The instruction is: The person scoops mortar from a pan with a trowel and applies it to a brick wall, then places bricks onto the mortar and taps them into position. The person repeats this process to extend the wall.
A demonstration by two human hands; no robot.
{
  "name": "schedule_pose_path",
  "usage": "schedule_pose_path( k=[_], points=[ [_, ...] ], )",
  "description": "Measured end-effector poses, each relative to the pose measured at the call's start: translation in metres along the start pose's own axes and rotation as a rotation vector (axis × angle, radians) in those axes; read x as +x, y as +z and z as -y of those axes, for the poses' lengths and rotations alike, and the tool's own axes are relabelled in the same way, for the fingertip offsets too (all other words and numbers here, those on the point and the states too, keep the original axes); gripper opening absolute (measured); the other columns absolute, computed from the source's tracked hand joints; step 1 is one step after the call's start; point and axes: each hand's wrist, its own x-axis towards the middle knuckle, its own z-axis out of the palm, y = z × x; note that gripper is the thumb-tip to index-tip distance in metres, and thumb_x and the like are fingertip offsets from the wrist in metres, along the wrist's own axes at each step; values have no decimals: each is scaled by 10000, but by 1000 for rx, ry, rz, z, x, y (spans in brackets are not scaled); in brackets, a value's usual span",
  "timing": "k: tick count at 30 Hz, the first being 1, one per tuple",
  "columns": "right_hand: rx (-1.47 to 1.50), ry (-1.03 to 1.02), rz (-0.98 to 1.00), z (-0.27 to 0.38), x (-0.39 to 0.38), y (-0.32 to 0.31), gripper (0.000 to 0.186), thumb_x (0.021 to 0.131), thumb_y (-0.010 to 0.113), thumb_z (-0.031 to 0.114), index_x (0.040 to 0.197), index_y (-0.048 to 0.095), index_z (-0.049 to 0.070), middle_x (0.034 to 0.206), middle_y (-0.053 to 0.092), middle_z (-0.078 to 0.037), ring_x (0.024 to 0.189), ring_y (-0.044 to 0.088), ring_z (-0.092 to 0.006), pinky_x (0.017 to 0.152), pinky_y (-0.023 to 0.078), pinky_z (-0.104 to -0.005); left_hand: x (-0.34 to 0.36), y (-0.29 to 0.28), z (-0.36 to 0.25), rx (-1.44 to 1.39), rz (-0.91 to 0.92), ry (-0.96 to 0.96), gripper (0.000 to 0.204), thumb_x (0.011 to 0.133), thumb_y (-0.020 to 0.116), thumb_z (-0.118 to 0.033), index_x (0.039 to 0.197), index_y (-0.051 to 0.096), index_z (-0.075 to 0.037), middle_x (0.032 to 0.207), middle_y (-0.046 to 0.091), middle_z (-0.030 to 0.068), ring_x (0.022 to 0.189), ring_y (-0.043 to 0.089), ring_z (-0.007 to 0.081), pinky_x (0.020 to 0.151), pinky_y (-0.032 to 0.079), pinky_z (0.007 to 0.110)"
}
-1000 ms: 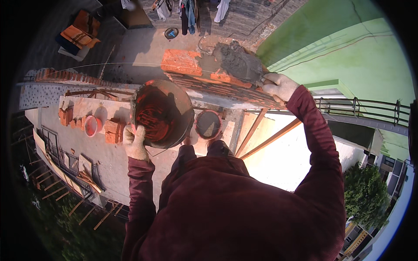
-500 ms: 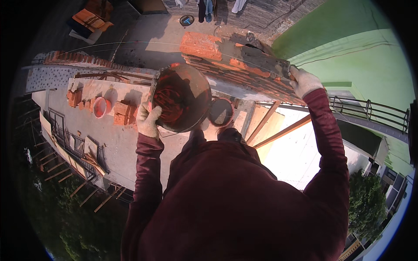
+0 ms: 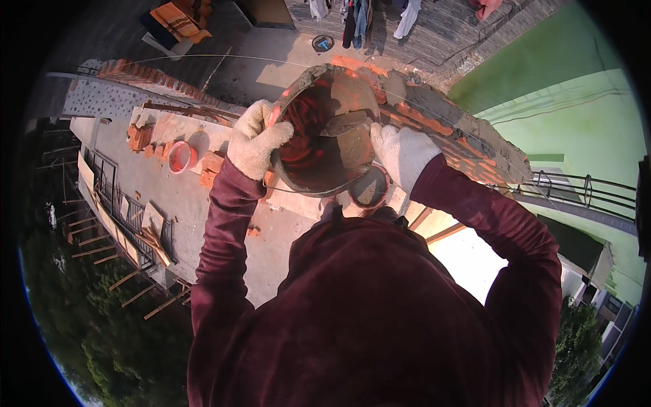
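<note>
My left hand [image 3: 254,141], in a white knit glove, grips the left rim of a round, orange-stained pan [image 3: 319,166] with grey mortar in it. The pan is held up and tilted in front of my chest, against the brick wall top [image 3: 451,132]. My right hand [image 3: 403,152], also gloved, is at the pan's right rim and holds a trowel [image 3: 344,123] whose blade lies inside the pan over the mortar.
A second small bucket [image 3: 371,190] sits just under the pan. Far below on a concrete roof lie loose bricks [image 3: 139,136] and a pink bowl [image 3: 180,156]. A metal railing [image 3: 583,191] and green walls stand to the right. A taut string line crosses the wall.
My right hand left the wall top and came to the pan with the trowel. The pan has risen and tipped toward the wall.
</note>
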Motion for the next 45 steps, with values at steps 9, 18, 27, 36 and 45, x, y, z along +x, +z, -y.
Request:
schedule_pose_path(
  k=[9, 18, 27, 36, 45],
  points=[
    [47, 40, 34, -4, 11, -28, 417, 841, 688, 126, 1210, 593, -43, 955, 694, -200, 828, 739, -341, 653, 591, -417, 11, 10, -35, 105, 115, 90, 169, 852, 731, -110, 859, 565, -82, 775, 528, -59, 724, 481, 48, 669, 428, 237],
    [719, -77, 382, -16, -7, 18, 250, 880, 643, 219, 977, 693, -6, 845, 712, -206, 767, 715, -368, 683, 571, -428, 34, 47, -28, 190, 341, 83, 164, 838, 733, -103, 866, 574, -74, 773, 528, -50, 724, 485, 58, 673, 443, 250],
    [2013, 259, 650, -6, -80, 49, 320, 925, 617, 251, 1135, 653, 12, 762, 587, -34, 535, 534, -116, 430, 423, -293, -2, 75, 5, 193, 171, -80, 194, 910, 727, -118, 884, 535, -121, 752, 513, -65, 669, 465, 22, 600, 410, 202],
    [2438, 441, 258, -41, -154, 75, 388, 913, 582, 166, 1233, 597, -53, 863, 577, -63, 550, 491, -94, 439, 366, -236, -11, 37, 90, -166, -184, -99, 175, 955, 757, -198, 961, 604, -114, 827, 578, -64, 680, 532, 44, 568, 430, 209],
    [1450, 854, 156, -187, -197, 36, 513, 879, 696, 173, 1348, 583, -5, 959, 696, -107, 663, 648, -185, 533, 526, -324, -70, -56, 168, -175, -466, -279, 262, 813, 743, -3, 993, 576, -94, 976, 662, 42, 814, 665, 183, 719, 593, 357]
  ],
)
